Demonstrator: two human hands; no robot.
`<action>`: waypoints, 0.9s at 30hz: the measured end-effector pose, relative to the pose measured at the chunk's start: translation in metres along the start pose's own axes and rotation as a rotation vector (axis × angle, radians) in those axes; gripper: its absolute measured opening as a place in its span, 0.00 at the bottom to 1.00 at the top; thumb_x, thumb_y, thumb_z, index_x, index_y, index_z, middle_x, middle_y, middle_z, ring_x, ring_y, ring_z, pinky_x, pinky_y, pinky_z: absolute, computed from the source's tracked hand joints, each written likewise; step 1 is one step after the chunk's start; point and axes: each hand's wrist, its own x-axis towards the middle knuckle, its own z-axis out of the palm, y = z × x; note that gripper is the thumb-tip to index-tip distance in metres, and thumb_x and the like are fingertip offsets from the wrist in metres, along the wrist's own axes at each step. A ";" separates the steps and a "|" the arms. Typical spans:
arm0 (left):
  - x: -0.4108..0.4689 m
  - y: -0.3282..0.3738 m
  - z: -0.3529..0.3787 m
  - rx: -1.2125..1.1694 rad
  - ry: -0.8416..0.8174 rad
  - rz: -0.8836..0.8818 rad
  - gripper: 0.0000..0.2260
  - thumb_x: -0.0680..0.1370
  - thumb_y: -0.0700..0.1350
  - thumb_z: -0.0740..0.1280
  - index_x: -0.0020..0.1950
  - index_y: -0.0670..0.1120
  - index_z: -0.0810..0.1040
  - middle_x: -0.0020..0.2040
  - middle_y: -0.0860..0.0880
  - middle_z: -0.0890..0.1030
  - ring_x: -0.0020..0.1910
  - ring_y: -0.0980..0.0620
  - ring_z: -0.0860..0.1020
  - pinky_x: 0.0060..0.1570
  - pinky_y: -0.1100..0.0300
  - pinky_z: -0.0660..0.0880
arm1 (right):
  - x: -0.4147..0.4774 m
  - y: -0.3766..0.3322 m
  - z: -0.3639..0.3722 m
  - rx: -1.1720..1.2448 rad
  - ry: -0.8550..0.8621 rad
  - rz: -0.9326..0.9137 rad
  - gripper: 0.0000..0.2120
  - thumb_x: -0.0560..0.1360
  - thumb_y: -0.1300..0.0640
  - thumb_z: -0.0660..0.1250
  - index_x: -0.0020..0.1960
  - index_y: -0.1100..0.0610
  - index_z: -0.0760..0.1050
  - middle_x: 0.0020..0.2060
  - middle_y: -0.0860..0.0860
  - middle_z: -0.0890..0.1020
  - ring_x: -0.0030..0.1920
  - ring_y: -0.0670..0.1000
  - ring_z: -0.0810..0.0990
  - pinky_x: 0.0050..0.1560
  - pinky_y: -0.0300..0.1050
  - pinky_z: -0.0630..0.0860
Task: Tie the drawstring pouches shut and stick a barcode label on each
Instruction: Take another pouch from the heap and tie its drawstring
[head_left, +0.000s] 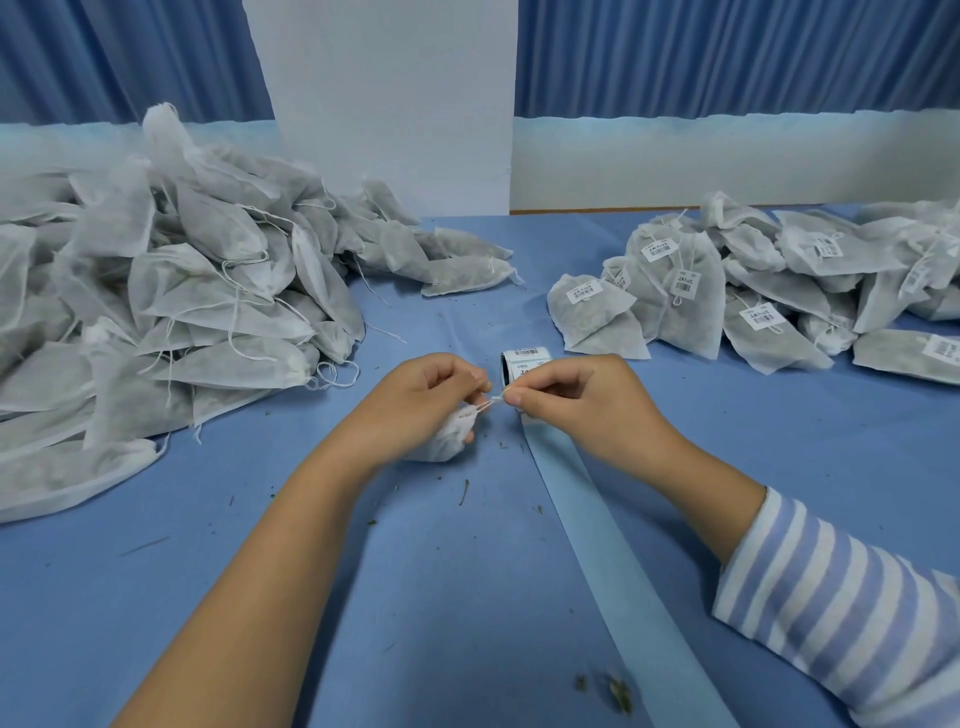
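Non-woven white fabric, thin and slightly see-through, is what's being dealt with, so soft, floppy, featherweight handling can be expected, lol. On the far left a big heap of untied pouches (171, 291) is slumped on the blue desk (363, 597), strings trailing loose. Just right of it, near the desk's middle, the pouch (447, 441) being tied is cupped in the left hand (421, 400), whose fingers are curled round the gathered neck. The fill looks like loose dried plant stuff, judging by the crumbs scattered around, so nothing fragile, though it probably shouldn't be squeezed hard. The neck is the spot to be grabbed; the body would just squish. The long axis is tilted, bottom toward the lower left, mouth aimed up and to the right. From that mouth the drawstring (491, 402) is stretched rightward, in front of a label roll (524, 364) lying on the desk, to the right hand (576, 405), where it's pinched between thumb and forefinger. The two hands are close together, almost touching. A bare backing strip (613, 545) is run from the roll back toward the camera. Far right, the labelled pouches (753, 291) are piled.
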 end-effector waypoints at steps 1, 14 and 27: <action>-0.001 0.001 0.000 0.039 0.002 -0.006 0.09 0.82 0.41 0.62 0.51 0.41 0.81 0.42 0.52 0.84 0.35 0.60 0.80 0.39 0.68 0.76 | 0.000 -0.001 0.000 -0.001 -0.011 -0.019 0.06 0.73 0.60 0.74 0.41 0.50 0.85 0.39 0.48 0.86 0.40 0.43 0.81 0.48 0.42 0.78; -0.005 0.003 -0.002 0.135 -0.185 -0.037 0.13 0.80 0.38 0.62 0.48 0.49 0.86 0.41 0.51 0.85 0.36 0.56 0.79 0.36 0.68 0.75 | -0.001 -0.001 0.000 -0.022 -0.037 -0.099 0.04 0.74 0.62 0.72 0.43 0.55 0.84 0.39 0.49 0.86 0.44 0.48 0.84 0.48 0.39 0.78; 0.000 -0.006 0.015 0.296 0.032 0.102 0.07 0.82 0.46 0.63 0.44 0.51 0.77 0.25 0.54 0.78 0.28 0.52 0.75 0.30 0.60 0.71 | 0.002 -0.002 0.005 0.167 0.102 0.099 0.07 0.75 0.64 0.68 0.40 0.57 0.79 0.36 0.51 0.83 0.38 0.47 0.80 0.43 0.40 0.78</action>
